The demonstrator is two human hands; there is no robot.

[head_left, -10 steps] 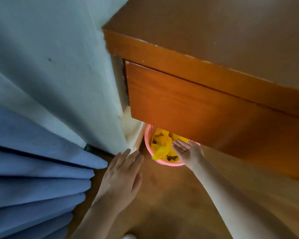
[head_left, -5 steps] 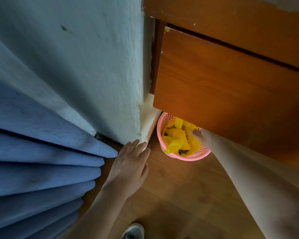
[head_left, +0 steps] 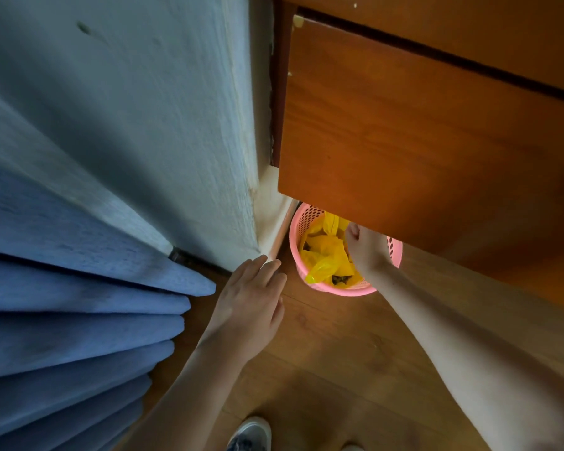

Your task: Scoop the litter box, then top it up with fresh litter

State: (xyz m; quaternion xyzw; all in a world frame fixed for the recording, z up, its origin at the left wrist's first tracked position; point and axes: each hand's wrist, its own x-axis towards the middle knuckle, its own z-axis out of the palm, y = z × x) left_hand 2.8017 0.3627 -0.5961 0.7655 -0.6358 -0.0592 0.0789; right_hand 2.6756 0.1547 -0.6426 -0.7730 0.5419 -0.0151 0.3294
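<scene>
Bin liner gripped at its upper edge, centre right of frame.
Yellow bag (head_left: 326, 255) in pink basket (head_left: 339, 289) is pinched by right hand (head_left: 363, 244); thin, soft, probably light, best gathered at the rim. Left hand (head_left: 251, 307) is held open, fingers loosely spread.

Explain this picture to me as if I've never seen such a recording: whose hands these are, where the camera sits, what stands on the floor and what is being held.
There is no machine here. A person wears one wide-angle camera on the head, and it looks down at their own two arms.

On the wooden floor stands a pink basket with holes in its wall, tucked partly under an orange-brown wooden cabinet. A yellow plastic bag sits inside it.

The right hand reaches into the basket with curled fingers, apparently gripping the bag; the contact itself is partly hidden. The left hand holds nothing, fingers relaxed near the wall corner. Blue curtain folds hang on the left, and a shoe shows below.
</scene>
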